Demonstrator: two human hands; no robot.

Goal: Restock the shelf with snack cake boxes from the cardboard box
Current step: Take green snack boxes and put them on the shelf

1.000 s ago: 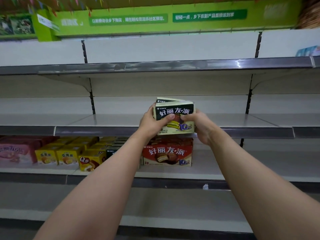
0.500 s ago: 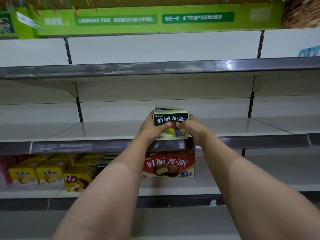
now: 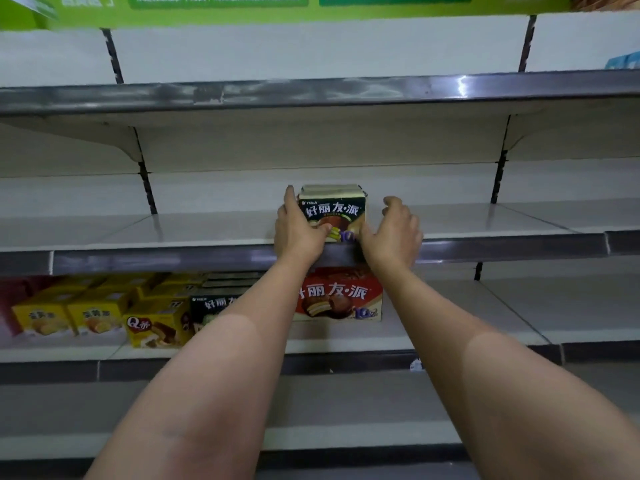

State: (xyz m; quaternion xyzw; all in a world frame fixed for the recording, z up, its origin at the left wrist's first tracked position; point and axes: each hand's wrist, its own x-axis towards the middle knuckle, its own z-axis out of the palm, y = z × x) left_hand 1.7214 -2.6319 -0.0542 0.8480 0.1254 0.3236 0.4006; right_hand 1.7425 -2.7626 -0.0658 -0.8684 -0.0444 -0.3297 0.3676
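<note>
A dark green and cream snack cake box stands upright near the front edge of the middle shelf, with the top of at least one more box showing right behind it. My left hand holds its left side, fingers running up the side and thumb across the lower front. My right hand is by the right side with the heel of the thumb at the lower corner; its loosely curled fingers stand off from the box. The cardboard box is out of view.
One shelf down sit a red snack cake box, a dark one, a yellow Q-labelled box and several yellow boxes. The upper shelf overhangs the hands. A pale blue item shows at top right.
The boxes went from held in front of the shelf edge to standing on the middle shelf. My right hand's fingers have come off the box; my left hand stays on it.
</note>
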